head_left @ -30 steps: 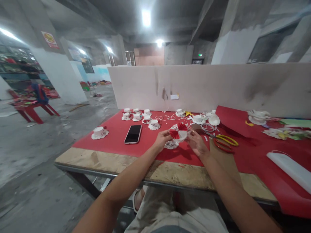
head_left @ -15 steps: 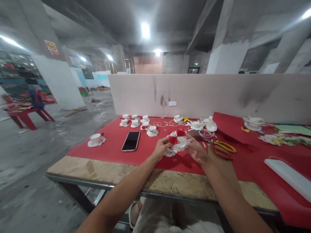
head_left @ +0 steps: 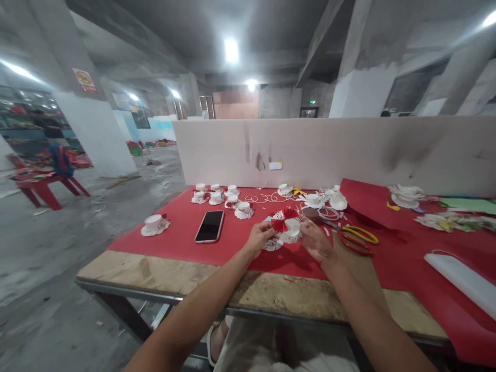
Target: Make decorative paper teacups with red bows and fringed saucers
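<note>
Between my hands is a small white frilled paper hat point(head_left: 291, 231) with a red pleated paper fan point(head_left: 279, 224) on its left side. My left hand point(head_left: 260, 237) pinches the hat's left edge by the fan. On the right edge, the fingers of my right hand point(head_left: 315, 240) are closed around the frill. Another white frilled piece point(head_left: 273, 244) shows just below, partly hidden by the held one. Left of my hands a phone point(head_left: 210, 226) lies on the red sheet point(head_left: 232, 248).
Several similar white hats point(head_left: 244, 209) stand at the back left, one more hat point(head_left: 154, 224) at the left edge. To the right lie scissors point(head_left: 358, 240) with yellow and red handles, a brown roll point(head_left: 311, 214) and a white slab point(head_left: 461, 284). A pale board point(head_left: 329, 150) stands behind.
Both hands keep their hold on the paper hat, with barely any movement. The whole view has shifted slightly.
</note>
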`<state>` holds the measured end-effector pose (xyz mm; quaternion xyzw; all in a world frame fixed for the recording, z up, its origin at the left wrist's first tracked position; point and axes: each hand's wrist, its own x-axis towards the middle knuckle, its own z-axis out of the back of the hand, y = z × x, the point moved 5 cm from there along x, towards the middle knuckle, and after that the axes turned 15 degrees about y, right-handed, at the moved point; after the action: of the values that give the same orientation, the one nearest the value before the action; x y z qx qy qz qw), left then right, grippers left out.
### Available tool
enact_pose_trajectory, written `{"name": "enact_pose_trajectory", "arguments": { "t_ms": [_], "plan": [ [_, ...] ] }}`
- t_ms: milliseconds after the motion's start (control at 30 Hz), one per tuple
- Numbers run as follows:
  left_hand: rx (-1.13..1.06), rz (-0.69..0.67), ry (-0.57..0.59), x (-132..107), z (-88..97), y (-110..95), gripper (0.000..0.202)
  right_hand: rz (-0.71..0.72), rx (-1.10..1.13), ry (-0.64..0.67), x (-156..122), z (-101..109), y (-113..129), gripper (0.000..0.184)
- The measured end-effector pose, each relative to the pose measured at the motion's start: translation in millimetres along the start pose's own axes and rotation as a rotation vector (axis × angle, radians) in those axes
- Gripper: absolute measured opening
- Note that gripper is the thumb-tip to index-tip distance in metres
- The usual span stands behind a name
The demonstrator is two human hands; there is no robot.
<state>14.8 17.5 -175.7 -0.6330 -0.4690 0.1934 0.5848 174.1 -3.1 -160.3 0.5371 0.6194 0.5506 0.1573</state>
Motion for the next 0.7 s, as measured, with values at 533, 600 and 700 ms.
{"name": "enact_pose_trajectory", "arguments": {
  "t_ms": [533, 600, 700],
  "plan": [
    [0.03, 0.03, 0.049, 1.7, 0.4, 5.1, 0.036, -0.038, 0.024, -0.018, -1.3, -2.3, -2.6, 0.044],
    [0.035, 0.032, 0.057, 1.4, -0.1, 5.0, 0.036, -0.027, 0.027, -0.05, -1.9, 0.0, -1.5, 0.045],
    [0.041, 0.022, 0.05, 0.9, 0.9, 4.3, 0.035, -0.041, 0.026, -0.05, -2.3, 0.9, -2.0, 0.039]
  ]
}}
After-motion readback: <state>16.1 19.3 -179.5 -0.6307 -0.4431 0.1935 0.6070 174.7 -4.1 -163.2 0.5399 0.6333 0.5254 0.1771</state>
